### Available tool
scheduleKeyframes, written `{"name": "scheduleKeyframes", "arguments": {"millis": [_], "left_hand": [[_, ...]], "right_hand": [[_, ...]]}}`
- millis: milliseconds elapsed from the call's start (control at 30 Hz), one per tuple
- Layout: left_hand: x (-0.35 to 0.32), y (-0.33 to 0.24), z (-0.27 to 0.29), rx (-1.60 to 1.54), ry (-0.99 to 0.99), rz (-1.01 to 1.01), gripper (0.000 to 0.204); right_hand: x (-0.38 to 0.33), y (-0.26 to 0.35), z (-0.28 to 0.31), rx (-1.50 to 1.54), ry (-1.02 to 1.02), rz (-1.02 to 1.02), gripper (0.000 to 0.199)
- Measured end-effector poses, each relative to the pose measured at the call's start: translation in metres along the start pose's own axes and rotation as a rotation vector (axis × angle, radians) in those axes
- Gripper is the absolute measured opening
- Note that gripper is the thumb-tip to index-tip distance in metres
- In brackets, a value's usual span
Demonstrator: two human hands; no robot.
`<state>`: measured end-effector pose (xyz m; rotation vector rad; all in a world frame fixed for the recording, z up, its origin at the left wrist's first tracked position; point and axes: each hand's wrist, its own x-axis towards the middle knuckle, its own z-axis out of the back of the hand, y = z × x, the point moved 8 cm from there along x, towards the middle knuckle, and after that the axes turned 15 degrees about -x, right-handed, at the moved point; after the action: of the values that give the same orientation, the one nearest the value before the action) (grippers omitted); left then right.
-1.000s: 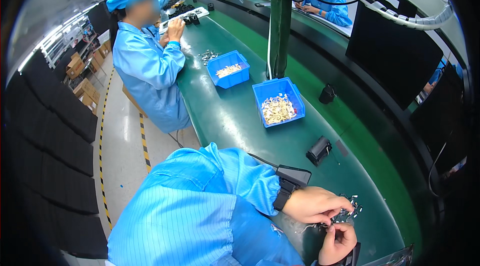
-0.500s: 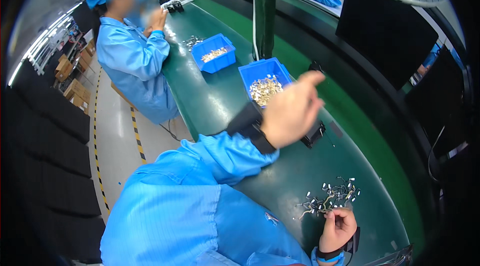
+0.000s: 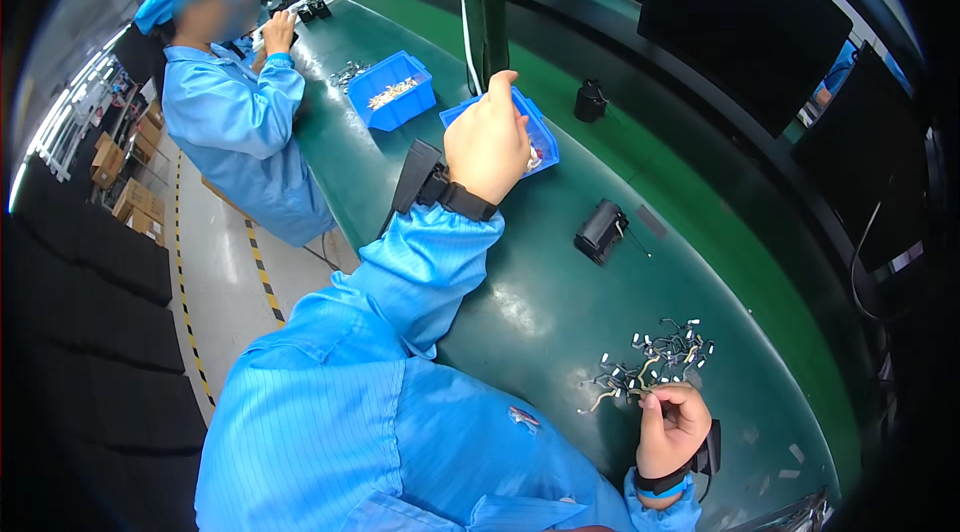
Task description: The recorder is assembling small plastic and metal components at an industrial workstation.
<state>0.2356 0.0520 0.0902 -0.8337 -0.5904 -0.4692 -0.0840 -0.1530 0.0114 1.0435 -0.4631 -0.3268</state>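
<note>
Over the nearer blue bin (image 3: 546, 137), my left hand (image 3: 487, 145) has its back up and one finger stretched out; the other fingers are partly hidden, and nothing shows in them. The hand covers much of the bin and its small parts. At the lower right, my right hand (image 3: 675, 427) has thumb and forefinger pinched on a short wire lead at the near edge of a loose pile of wire leads (image 3: 655, 357). These are dark and yellowish with small white ends. Both wrists wear black straps.
A second blue bin (image 3: 408, 107) of small golden parts stands farther left, beside a heap of metal bits (image 3: 348, 74). A black device (image 3: 601, 231) lies on the green table (image 3: 530, 332). A co-worker in blue (image 3: 235, 122) sits at the left. A dark green post (image 3: 484, 12) rises behind the bins.
My left hand has moved left and away from me, off the black device and over the nearer bin. My right hand stays pinched at the pile. The whole view has shifted a little.
</note>
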Motion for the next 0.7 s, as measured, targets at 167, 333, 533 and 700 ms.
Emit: {"name": "scheduleKeyframes", "arguments": {"millis": [167,333,533,700], "left_hand": [[-0.007,-0.018,-0.012,-0.16,0.064,-0.111,0.041],[-0.096,-0.129,-0.041,-0.859,0.672,-0.501,0.032],[-0.164,-0.161,-0.051,-0.945,1.003,-0.488,0.02],[-0.166,-0.159,-0.047,-1.02,0.993,-0.47,0.017]], "right_hand": [[0.0,0.001,0.001,-0.032,-0.015,0.045,0.011],[0.003,-0.004,0.0,-0.017,-0.047,-0.056,0.011],[0.005,0.004,0.0,-0.088,-0.038,0.0,0.01],[0.009,0.005,0.0,-0.134,-0.048,0.003,0.01]]}}
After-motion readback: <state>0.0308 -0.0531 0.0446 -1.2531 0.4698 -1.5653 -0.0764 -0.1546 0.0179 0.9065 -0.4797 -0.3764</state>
